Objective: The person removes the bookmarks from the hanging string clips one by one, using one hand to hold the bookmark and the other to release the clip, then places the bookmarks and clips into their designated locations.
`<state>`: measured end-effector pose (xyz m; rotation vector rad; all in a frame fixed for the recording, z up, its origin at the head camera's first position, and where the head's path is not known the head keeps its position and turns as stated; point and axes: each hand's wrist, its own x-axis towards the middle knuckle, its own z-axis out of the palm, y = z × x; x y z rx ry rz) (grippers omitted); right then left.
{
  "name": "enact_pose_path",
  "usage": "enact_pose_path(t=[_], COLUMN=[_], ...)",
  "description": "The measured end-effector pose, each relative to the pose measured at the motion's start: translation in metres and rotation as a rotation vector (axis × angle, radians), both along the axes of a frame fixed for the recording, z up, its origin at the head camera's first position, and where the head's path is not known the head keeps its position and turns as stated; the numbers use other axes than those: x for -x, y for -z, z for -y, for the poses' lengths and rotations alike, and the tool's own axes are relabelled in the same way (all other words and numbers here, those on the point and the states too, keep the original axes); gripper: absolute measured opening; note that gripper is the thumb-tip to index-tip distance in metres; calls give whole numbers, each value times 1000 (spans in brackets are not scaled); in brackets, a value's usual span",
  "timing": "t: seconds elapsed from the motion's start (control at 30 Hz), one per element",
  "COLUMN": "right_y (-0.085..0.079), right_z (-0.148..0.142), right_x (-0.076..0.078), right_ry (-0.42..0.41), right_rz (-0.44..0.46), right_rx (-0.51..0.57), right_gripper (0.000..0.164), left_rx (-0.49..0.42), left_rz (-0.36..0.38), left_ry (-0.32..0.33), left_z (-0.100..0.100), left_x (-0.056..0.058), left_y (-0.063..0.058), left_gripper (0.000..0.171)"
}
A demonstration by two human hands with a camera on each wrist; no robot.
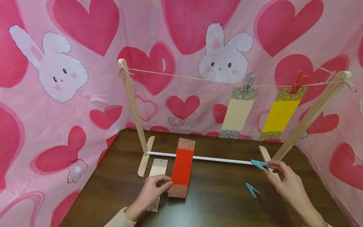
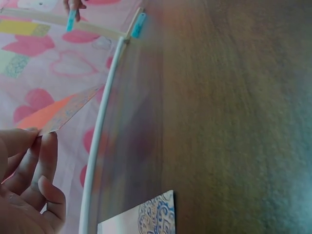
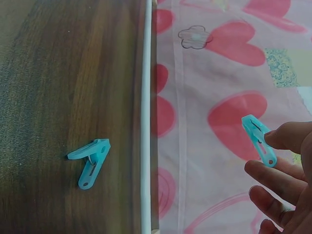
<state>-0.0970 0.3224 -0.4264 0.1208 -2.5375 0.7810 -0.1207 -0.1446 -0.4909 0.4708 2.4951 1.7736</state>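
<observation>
My left hand (image 1: 150, 190) pinches a red bookmark (image 1: 182, 167) with patterned ends by its lower left edge, thumb on top. The left wrist view shows this bookmark (image 2: 66, 113) raised over the table. Beneath and left of it lies a cream bookmark (image 1: 159, 170), partly hidden by the hand. Near the foot of the right post, my right hand (image 1: 290, 183) pinches a light blue clothespin (image 1: 259, 164) between thumb and fingers. A second blue clothespin (image 1: 252, 190) lies on the table below that hand; it also shows in the right wrist view (image 3: 95, 161).
A string (image 1: 175, 75) runs between two wooden posts (image 1: 133, 110) joined low by a white rod (image 1: 221, 159). From it hang a cream bookmark (image 1: 239, 110) under a grey clothespin (image 1: 249, 81) and a yellow bookmark (image 1: 283, 110) under a red one. Pink cloth stands behind the brown table (image 1: 215, 201).
</observation>
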Motion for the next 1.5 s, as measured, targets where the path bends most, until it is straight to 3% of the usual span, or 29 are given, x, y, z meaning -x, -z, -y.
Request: enact_pose_path(t=[0.17,0.43,0.63,1.1,1.5], right_y=[4,9,13,17,19], right_z=[-1,-2,-2,-4,-5], right_x=[-1,0,-1,-1,-2], right_ry=[6,19,17,7,16], right_rz=[15,2,1,-13,11], right_rx=[-7,-19,-19,-11,-14], right_gripper=[35,36,35,34,33], left_rx=[11,-45,-73,-21,20], left_rz=[33,95,179,226,287], left_ry=[-5,22,45,80,34], left_z=[4,16,26,52,68], left_x=[-1,-2,-5,-9,-11], left_y=[3,5,7,16,17], left_gripper=[7,14,16,13,16])
